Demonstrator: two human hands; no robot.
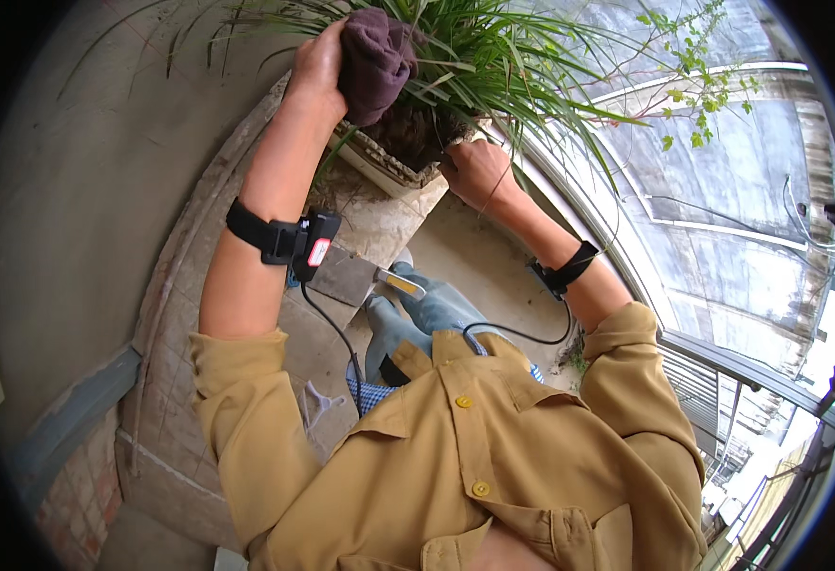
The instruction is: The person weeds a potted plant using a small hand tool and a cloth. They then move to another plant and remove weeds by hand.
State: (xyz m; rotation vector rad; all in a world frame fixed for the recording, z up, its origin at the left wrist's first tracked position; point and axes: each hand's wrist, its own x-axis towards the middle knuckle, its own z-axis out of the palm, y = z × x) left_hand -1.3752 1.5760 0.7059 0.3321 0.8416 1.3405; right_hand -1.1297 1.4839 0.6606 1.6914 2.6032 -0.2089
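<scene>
My left hand [321, 68] is closed around a bunched dark purple cloth [374, 68] at the planter's left side. Long, narrow green leaves [510, 64] grow thickly from a pale rectangular planter [371, 168]. The cloth covers part of the foliage and soil. At the planter's near right corner is my right hand [478, 171], with its fingers curled in against the rim. Its fingertips are hidden, so whether it grips the rim or something else cannot be told. Dark soil [403, 139] shows between the two hands.
The planter stands on a tiled ledge [196, 285] along a grey wall [89, 178]. A cleaver-like tool [346, 275] lies nearer me, beside a white plastic hanger [324, 401]. A window frame [588, 207] runs along the right. Cabled devices are strapped to both forearms.
</scene>
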